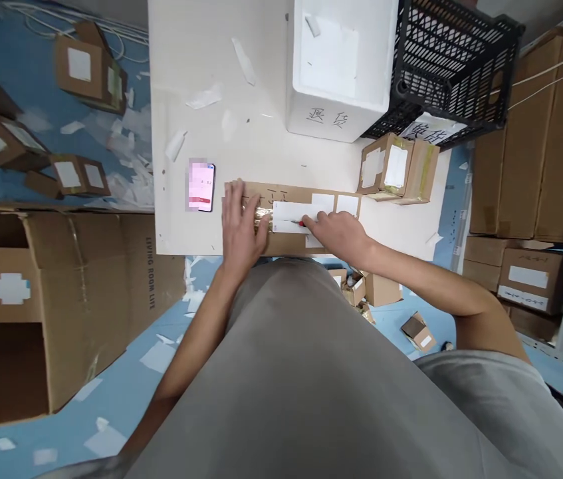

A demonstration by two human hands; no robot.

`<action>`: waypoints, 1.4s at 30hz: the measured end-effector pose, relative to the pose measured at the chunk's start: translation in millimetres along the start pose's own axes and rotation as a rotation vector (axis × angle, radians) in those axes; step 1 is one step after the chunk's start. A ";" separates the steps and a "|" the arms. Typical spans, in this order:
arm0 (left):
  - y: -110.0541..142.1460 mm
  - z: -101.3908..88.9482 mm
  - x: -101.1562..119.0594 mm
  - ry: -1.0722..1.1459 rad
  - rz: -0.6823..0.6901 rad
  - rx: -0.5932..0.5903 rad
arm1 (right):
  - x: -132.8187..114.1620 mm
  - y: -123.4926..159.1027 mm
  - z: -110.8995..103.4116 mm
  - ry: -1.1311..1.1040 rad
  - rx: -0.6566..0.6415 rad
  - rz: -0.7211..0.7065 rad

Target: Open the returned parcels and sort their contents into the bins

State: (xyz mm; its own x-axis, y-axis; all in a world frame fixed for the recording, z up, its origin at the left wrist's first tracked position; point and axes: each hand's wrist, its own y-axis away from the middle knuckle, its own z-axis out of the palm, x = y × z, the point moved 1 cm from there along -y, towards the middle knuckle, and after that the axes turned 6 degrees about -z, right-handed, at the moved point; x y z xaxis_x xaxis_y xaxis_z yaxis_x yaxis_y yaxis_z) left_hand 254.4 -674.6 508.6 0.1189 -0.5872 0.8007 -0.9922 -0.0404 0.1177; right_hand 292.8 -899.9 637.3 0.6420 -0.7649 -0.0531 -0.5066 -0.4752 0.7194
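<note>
A long brown cardboard box (286, 247) lies at the table's near edge, with a strip of shiny tape, dark handwriting and several white labels on it. My left hand (239, 229) rests on the box's left end, fingers stretched out over the cardboard and tape. On the right, my right hand (338, 233) is closed around a small red cutter (302, 223), mostly hidden by the fingers. Its thin dark tip points left over the white label (286, 211) in the box's middle. A phone (201, 187) with a lit pink screen lies left of the box.
A white foam bin (341, 113) and a black plastic crate (460, 73) stand at the back right. Small taped boxes (398, 169) sit before them. Paper scraps (205, 97) lie on the white table (186, 40). A large open carton (96, 299) stands at left.
</note>
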 end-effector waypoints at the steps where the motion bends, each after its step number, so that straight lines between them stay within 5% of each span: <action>1: -1.5 7.1 2.9 -0.021 0.017 -0.013 | 3.6 0.4 -0.3 -0.010 0.003 0.002; 8: -6.4 15.7 -5.7 -0.231 0.064 -0.013 | 50.1 32.8 12.3 -0.054 -0.083 0.013; 16: -14.0 22.0 -3.6 -0.284 0.070 -0.010 | 109.5 82.4 50.1 -0.063 -0.188 0.148; 21: -14.5 22.2 -0.9 -0.266 0.038 0.004 | 137.0 94.7 76.1 -0.118 -0.144 0.098; 29: -22.2 22.5 -7.1 -0.303 0.079 0.012 | 112.8 69.6 74.4 -0.197 0.075 -0.111; 35: -20.9 21.5 -2.3 -0.280 0.069 0.005 | 104.9 35.2 73.3 -0.167 0.067 -0.113; 42: -20.9 21.2 -4.9 -0.244 0.006 -0.021 | 98.6 46.8 69.1 -0.106 -0.038 -0.019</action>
State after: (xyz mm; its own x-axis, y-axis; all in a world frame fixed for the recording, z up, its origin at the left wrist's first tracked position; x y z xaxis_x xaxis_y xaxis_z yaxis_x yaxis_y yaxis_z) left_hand 273.8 -688.0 489.8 0.0982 -0.7655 0.6359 -0.9916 -0.0211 0.1278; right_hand 292.6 -1027.6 617.9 0.5859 -0.7985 -0.1383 -0.4718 -0.4749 0.7429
